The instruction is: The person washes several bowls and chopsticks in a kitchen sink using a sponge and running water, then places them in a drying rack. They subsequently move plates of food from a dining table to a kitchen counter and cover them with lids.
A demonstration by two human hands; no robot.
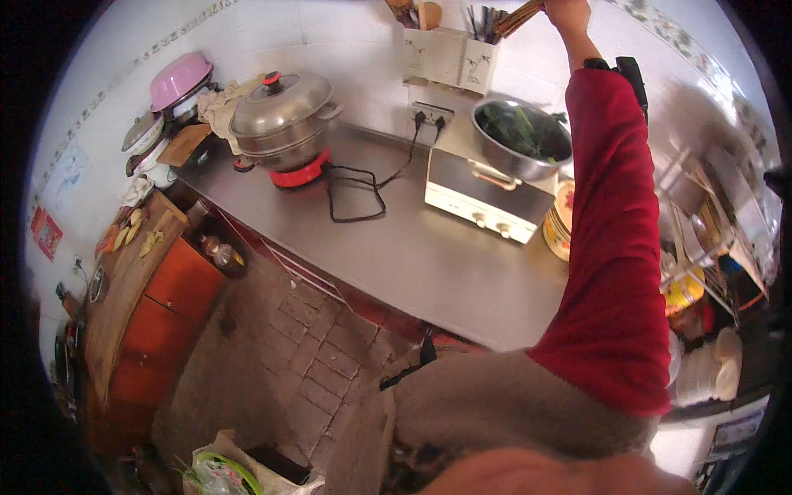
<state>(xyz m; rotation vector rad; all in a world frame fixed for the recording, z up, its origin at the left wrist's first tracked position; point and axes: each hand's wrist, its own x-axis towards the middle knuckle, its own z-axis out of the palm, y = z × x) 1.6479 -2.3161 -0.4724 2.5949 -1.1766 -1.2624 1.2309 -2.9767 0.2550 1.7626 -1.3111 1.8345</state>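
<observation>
My right arm, in a red sleeve, reaches up to the wall. At the top edge my right hand (568, 11), partly cut off, is closed around a bundle of brown wooden chopsticks (520, 20). The bundle slants over the white utensil holder (450, 56) on the wall, which holds dark utensils and wooden ones. Whether the lower ends still rest in the holder, I cannot tell. Below it, a steel bowl (516, 165) of dark green leaves sits on a cream toaster oven (487, 194). My left hand is out of sight.
A lidded steel pot (285, 115) stands on a red base on the metal counter (396, 239), its black cord (356, 219) lying nearby. Behind the oven, plugs fill a wall socket (432, 115). A wooden-topped cabinet (136, 272) stands left, a wire rack (701, 223) right.
</observation>
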